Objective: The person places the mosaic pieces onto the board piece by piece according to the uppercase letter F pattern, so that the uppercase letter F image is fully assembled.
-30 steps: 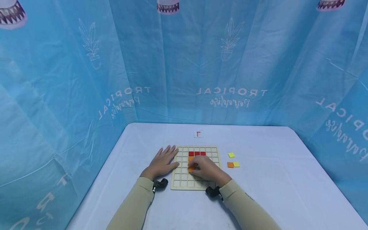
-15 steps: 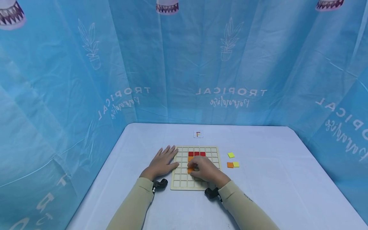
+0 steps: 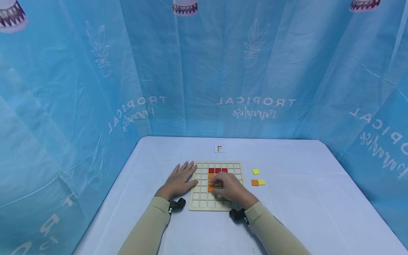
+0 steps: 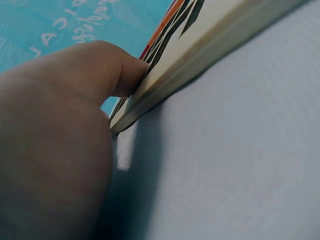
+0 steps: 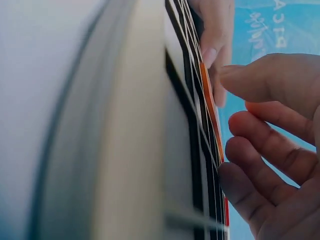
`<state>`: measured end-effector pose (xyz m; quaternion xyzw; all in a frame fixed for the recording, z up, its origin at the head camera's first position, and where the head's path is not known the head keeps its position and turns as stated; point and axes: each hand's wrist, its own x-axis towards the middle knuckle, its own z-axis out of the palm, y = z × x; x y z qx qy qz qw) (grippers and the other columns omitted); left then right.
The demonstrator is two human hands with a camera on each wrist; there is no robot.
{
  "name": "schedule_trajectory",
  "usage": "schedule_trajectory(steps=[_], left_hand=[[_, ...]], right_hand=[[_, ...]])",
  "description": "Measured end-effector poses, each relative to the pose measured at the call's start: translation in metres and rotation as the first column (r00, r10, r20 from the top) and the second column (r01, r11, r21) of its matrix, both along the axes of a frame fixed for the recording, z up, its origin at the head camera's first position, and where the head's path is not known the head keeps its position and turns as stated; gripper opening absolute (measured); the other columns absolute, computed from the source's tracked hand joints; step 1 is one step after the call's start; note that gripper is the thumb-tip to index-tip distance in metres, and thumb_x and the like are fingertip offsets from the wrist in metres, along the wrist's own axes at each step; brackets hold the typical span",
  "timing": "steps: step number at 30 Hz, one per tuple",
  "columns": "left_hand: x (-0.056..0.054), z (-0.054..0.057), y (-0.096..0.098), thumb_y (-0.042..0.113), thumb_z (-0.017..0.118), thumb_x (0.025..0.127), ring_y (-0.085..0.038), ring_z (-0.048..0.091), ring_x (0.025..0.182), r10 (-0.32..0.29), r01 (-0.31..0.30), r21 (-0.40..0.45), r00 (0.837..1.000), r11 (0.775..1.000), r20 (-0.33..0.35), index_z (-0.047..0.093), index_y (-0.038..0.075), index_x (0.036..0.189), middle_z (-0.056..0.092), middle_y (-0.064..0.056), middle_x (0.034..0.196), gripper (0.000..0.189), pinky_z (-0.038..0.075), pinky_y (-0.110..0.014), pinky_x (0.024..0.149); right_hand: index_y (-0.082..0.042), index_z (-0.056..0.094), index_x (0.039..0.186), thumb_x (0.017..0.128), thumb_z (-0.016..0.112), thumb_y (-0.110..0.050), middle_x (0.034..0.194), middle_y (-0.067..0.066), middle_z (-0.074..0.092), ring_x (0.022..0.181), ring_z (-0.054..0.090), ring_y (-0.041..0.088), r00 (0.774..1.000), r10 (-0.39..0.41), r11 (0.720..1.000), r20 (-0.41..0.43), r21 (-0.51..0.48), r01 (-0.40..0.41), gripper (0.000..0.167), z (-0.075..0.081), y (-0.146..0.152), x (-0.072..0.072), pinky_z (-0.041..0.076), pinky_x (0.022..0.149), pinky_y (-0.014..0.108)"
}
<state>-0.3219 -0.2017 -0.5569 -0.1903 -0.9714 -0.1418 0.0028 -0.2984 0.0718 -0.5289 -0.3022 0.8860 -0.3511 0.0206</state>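
Note:
A pale wooden grid board [image 3: 199,203] lies on the table. A row of three red tiles [image 3: 218,170] sits in its cells, with a column of orange tiles [image 3: 211,188] running toward me from the leftmost red one. My left hand [image 3: 178,180] lies flat at the board's left edge, its thumb on the rim, as the left wrist view also shows. Over the orange column is my right hand [image 3: 227,186], fingers loosely bent and fingertips at the tiles. In the right wrist view its thumb [image 5: 270,77] stands apart from the fingers, with no tile visible between them.
To the right of the board lie two yellow tiles [image 3: 256,171] and a loose orange tile [image 3: 255,182]. A small pattern card [image 3: 219,148] lies beyond the board. Blue printed curtains [image 3: 204,71] surround the white table [image 3: 287,198].
My right hand shifts very slightly to the right over the orange column, and its thumb eases off the nearest orange tile. My left hand stays in place.

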Motion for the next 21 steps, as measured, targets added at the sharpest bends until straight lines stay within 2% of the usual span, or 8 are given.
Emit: schedule_trajectory(steps=[5,11,15,21], left_hand=[[0.002,0.002,0.000,0.061,0.047,0.104,-0.026,0.012,0.159,-0.003,0.003,0.010,1.000,1.000,-0.004,0.034,0.017,0.167,0.024,-0.002,0.172,0.079,0.004,-0.050,0.127],[0.001,0.003,0.000,0.060,0.047,0.104,-0.026,0.012,0.159,-0.007,0.008,0.011,1.000,1.000,-0.008,0.033,0.018,0.168,0.024,-0.001,0.173,0.078,0.003,-0.049,0.127],[0.001,0.003,0.000,0.061,0.047,0.104,-0.025,0.011,0.159,-0.007,0.007,0.012,1.000,1.000,0.000,0.032,0.018,0.168,0.022,-0.001,0.173,0.078,0.002,-0.048,0.127],[0.002,0.003,0.001,0.062,0.046,0.104,-0.025,0.010,0.159,-0.004,0.004,0.008,1.000,1.000,0.009,0.031,0.018,0.168,0.021,-0.001,0.173,0.079,0.003,-0.049,0.127]], right_hand=[[-0.010,0.078,0.116,0.094,0.083,-0.015,0.108,-0.003,0.071,0.097,0.065,0.013,0.998,-0.051,0.993,0.035,-0.101,0.055,0.023,0.001,0.018,0.000,0.058,0.087,0.034],[-0.007,0.077,0.117,0.095,0.082,-0.011,0.110,-0.003,0.071,0.095,0.066,0.014,0.986,-0.164,0.964,0.040,-0.208,0.169,0.023,-0.002,0.050,-0.004,0.059,0.085,0.036],[-0.007,0.076,0.117,0.095,0.081,-0.010,0.109,-0.003,0.071,0.096,0.066,0.016,0.969,-0.241,0.945,0.055,-0.216,0.248,0.023,-0.003,0.074,-0.007,0.059,0.085,0.038],[-0.008,0.075,0.119,0.095,0.081,-0.014,0.113,0.001,0.071,0.104,0.066,0.023,0.929,-0.357,0.914,0.099,-0.165,0.370,0.026,-0.007,0.108,-0.013,0.058,0.091,0.044]])
